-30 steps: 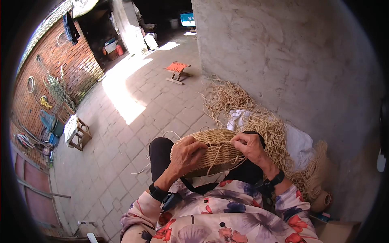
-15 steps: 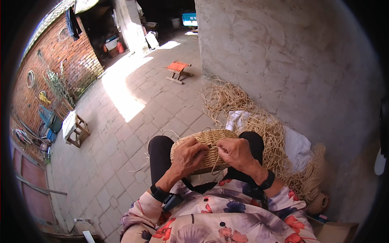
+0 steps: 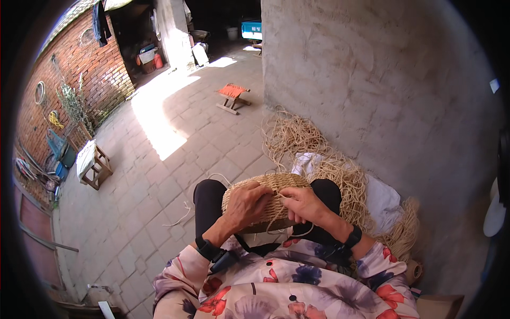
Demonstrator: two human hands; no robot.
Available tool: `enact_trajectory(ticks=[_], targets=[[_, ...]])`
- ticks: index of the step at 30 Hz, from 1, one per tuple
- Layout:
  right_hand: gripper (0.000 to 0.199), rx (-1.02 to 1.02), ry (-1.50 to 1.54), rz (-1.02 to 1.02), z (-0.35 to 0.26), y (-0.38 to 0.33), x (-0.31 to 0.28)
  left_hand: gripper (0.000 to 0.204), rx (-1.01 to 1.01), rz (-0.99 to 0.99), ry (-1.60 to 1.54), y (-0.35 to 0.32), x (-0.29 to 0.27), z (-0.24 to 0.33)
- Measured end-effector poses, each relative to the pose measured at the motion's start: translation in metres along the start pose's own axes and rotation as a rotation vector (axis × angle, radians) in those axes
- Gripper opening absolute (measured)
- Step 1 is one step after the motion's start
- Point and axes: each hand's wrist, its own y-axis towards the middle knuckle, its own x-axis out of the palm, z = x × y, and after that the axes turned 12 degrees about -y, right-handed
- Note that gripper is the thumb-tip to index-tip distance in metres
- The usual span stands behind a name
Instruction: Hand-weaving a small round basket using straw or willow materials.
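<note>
An oval woven straw basket (image 3: 289, 181) lies across my lap between my dark-trousered knees, its weave facing up. Curled over its left half, my left hand (image 3: 247, 203) presses thumb and fingers together at the middle of the weave. A small dark bit shows at those fingertips, too small to name. Close beside it, my right hand (image 3: 304, 204) pinches a pale straw cord (image 3: 276, 211) at the weave, its lower fingers bent in. Slack cord loops down over the basket's near edge. The basket's underside is hidden.
A heap of loose straw cord (image 3: 340, 186) lies on white cloth (image 3: 381, 202) along the grey wall (image 3: 366, 64) to my right. Ahead stands an orange-topped folding stool (image 3: 232, 97); at left, a cloth-covered wooden stool (image 3: 95, 165) stands on the paving by a brick wall (image 3: 69, 69).
My right hand has turned slightly, its lower fingers now showing. A cord loop hangs more plainly below it. My left hand stays at nearly the same spot on the basket; the view has shifted a little.
</note>
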Motion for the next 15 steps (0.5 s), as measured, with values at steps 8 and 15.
enact_trajectory(ticks=[8,15], targets=[[0.043,0.072,0.554,-0.132,0.023,0.004,-0.003,0.009,0.086,-0.282,0.268,0.027,-0.005,-0.001],[0.040,0.060,0.622,-0.148,0.027,0.005,0.000,0.010,0.179,-0.263,0.325,0.031,-0.001,0.006]])
